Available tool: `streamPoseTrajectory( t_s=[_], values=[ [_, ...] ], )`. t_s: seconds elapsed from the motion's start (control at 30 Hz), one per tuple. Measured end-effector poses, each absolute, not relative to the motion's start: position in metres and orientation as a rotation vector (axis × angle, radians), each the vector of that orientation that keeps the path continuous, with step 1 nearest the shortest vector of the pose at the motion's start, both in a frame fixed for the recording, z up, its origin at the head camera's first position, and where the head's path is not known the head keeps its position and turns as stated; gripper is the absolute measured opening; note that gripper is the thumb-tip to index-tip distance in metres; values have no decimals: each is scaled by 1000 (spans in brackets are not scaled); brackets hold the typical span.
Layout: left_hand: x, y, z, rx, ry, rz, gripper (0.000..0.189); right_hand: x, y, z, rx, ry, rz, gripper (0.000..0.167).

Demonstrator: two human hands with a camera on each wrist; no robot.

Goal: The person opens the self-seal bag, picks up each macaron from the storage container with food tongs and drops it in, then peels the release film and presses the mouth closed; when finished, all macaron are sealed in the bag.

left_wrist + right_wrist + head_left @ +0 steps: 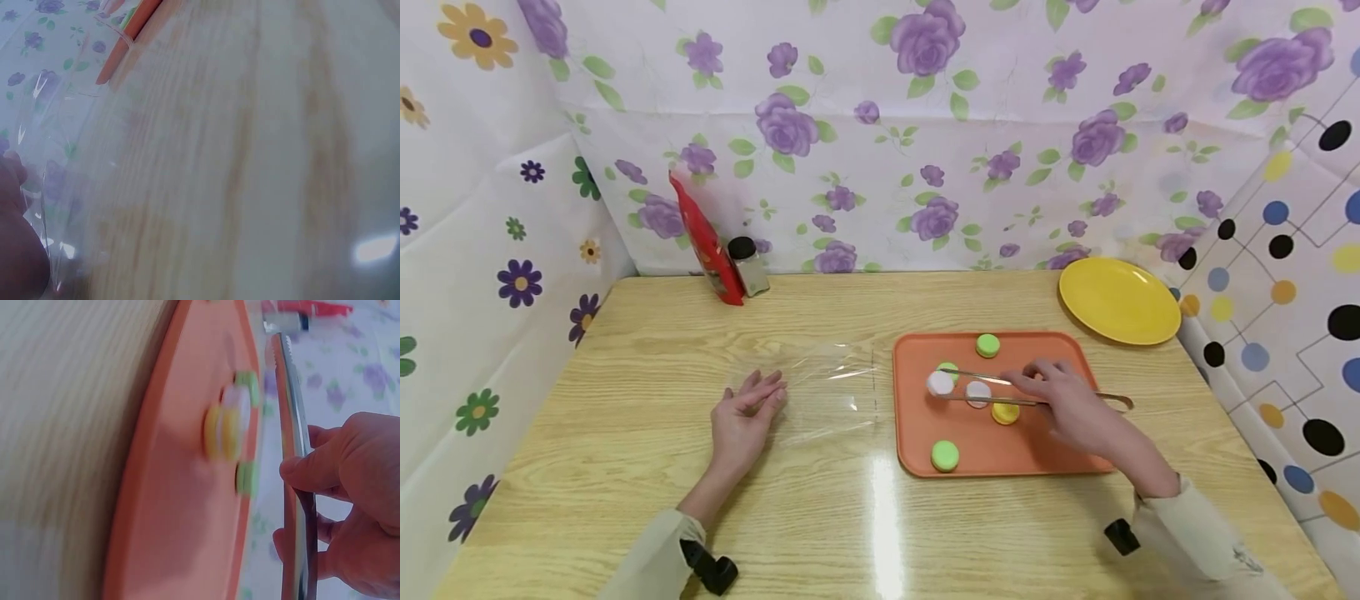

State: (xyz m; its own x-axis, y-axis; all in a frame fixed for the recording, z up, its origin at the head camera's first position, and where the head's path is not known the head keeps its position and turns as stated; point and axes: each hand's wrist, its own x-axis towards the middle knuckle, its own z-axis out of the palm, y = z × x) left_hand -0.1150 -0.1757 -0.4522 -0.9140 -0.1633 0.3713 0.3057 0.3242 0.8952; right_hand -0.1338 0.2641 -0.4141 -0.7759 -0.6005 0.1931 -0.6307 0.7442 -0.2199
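Note:
My right hand [1071, 400] grips metal tongs [1000, 402] over the orange tray [917, 442]. A white macaron [940, 383] sits between the tong tips, above the tray's left part. Below the tongs lie a pale lilac macaron [978, 394] and a yellow one [1005, 412]. Green macarons [988, 345] lie around them, one partly hidden behind the white one. Left of the tray, my left hand [743, 421] pinches the edge of a clear plastic bag [835, 396] between thumb and fingers. In the left wrist view the bag's film [59, 131] stretches out from the fingers.
A yellow plate [1120, 302] lies at the back right of the wooden table [805, 533]. At the back left stand a red packet [706, 242] and a small black-lidded jar [749, 268]. Patterned cloth walls enclose the back and both sides.

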Motion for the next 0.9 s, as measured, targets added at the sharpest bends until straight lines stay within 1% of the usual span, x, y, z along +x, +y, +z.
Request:
streamPoseTrajectory(
  t_s=[0.27, 0.43, 0.57, 0.7, 0.77, 0.9],
  values=[
    [-115, -176, -452, -129, -2190, -1611, 10, -157, 200, -415, 1130, -2865, 389, 59],
    [-122, -179, -466, -144, -2174, -1616, 10, -168, 166, -418, 1252, -2855, 421, 60],
    [-129, -184, -481, -140, -2171, -1610, 9, -174, 145, -418, 1309, -2862, 439, 62],
    [-132, -186, -487, -136, -2173, -1603, 9, -178, 126, -421, 1346, -2845, 390, 52],
    [-132, -186, -488, -136, -2167, -1606, 9, -179, 118, -423, 1369, -2844, 375, 49],
    [-132, -185, -489, -134, -2154, -1617, 9, -181, 104, -425, 1391, -2874, 385, 52]
  ],
)
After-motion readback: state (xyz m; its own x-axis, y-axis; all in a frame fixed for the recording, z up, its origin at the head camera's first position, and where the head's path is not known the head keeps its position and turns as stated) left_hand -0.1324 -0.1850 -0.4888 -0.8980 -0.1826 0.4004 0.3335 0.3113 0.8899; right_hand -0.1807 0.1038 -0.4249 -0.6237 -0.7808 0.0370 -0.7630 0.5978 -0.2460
